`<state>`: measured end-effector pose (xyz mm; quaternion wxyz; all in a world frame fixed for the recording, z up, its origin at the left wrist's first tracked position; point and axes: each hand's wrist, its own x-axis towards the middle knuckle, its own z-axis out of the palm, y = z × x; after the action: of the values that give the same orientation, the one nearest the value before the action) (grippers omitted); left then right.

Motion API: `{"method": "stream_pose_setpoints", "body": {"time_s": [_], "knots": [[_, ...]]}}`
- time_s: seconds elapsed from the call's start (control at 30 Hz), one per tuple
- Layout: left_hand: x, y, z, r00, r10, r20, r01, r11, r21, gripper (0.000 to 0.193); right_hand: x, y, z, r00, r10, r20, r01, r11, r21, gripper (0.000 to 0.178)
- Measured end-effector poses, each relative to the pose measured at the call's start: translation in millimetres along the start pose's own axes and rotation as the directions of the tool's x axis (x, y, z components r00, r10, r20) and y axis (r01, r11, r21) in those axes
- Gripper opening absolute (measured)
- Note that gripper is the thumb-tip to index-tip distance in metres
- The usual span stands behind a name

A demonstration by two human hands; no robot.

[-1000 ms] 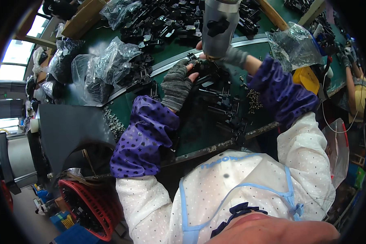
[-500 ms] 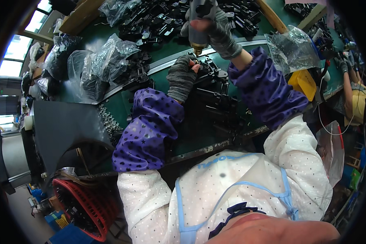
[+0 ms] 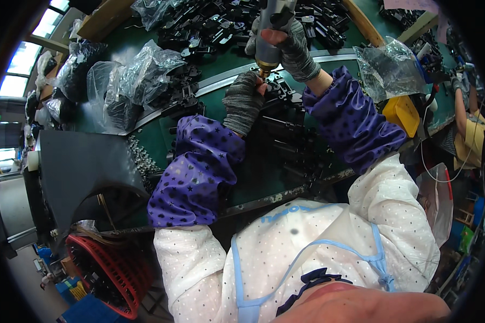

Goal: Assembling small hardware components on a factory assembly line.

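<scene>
My right hand (image 3: 297, 54), in a grey knit glove with bare fingertips, is wrapped round a silver, cylindrical power screwdriver (image 3: 268, 49). Its brass-coloured nose points down at a black metal part (image 3: 281, 88) on the green bench. My left hand (image 3: 242, 103), gloved alike, is closed beside that nose, with thumb and fingers pinched together next to the part. What lies between those fingertips is hidden. More long black parts (image 3: 288, 126) lie on the bench close to me, right of my left wrist.
A pale metal strip (image 3: 213, 86) curves across the green bench. Beyond it lies a heap of black parts (image 3: 215, 32). Clear plastic bags (image 3: 137, 81) and small screws (image 3: 141, 156) are on the left; a yellow bin (image 3: 401, 114) stands right. A red basket (image 3: 129, 282) is below. Another person's arm (image 3: 461, 107) shows far right.
The screwdriver has come down slightly and to the right, and its nose now sits right at my left fingertips. My left hand has barely moved.
</scene>
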<state>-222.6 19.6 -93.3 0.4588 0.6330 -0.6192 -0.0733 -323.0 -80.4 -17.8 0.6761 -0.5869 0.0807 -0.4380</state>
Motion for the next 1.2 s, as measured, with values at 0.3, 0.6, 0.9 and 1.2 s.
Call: {"method": "stream_pose_setpoints", "body": {"time_s": [0.3,0.6,0.9,1.2], "knots": [[-1,-4,2,0.996,0.080,-0.038,-0.081,0.996,-0.027,0.016,19,2,-1,0.979,0.089,0.181,-0.076,0.994,-0.076,0.036],[-2,-2,0,0.997,0.071,-0.013,-0.071,0.997,-0.002,0.015,22,-17,6,0.995,0.031,0.094,-0.045,0.987,0.151,0.052],[-1,-5,5,0.996,0.086,-0.022,-0.085,0.996,0.035,0.015,15,10,-5,0.997,-0.058,0.042,0.044,0.962,0.271,0.047],[-1,0,3,0.998,0.068,-0.017,-0.067,0.995,0.067,0.014,3,17,-13,0.996,-0.086,-0.033,0.089,0.992,0.092,0.043]]}}
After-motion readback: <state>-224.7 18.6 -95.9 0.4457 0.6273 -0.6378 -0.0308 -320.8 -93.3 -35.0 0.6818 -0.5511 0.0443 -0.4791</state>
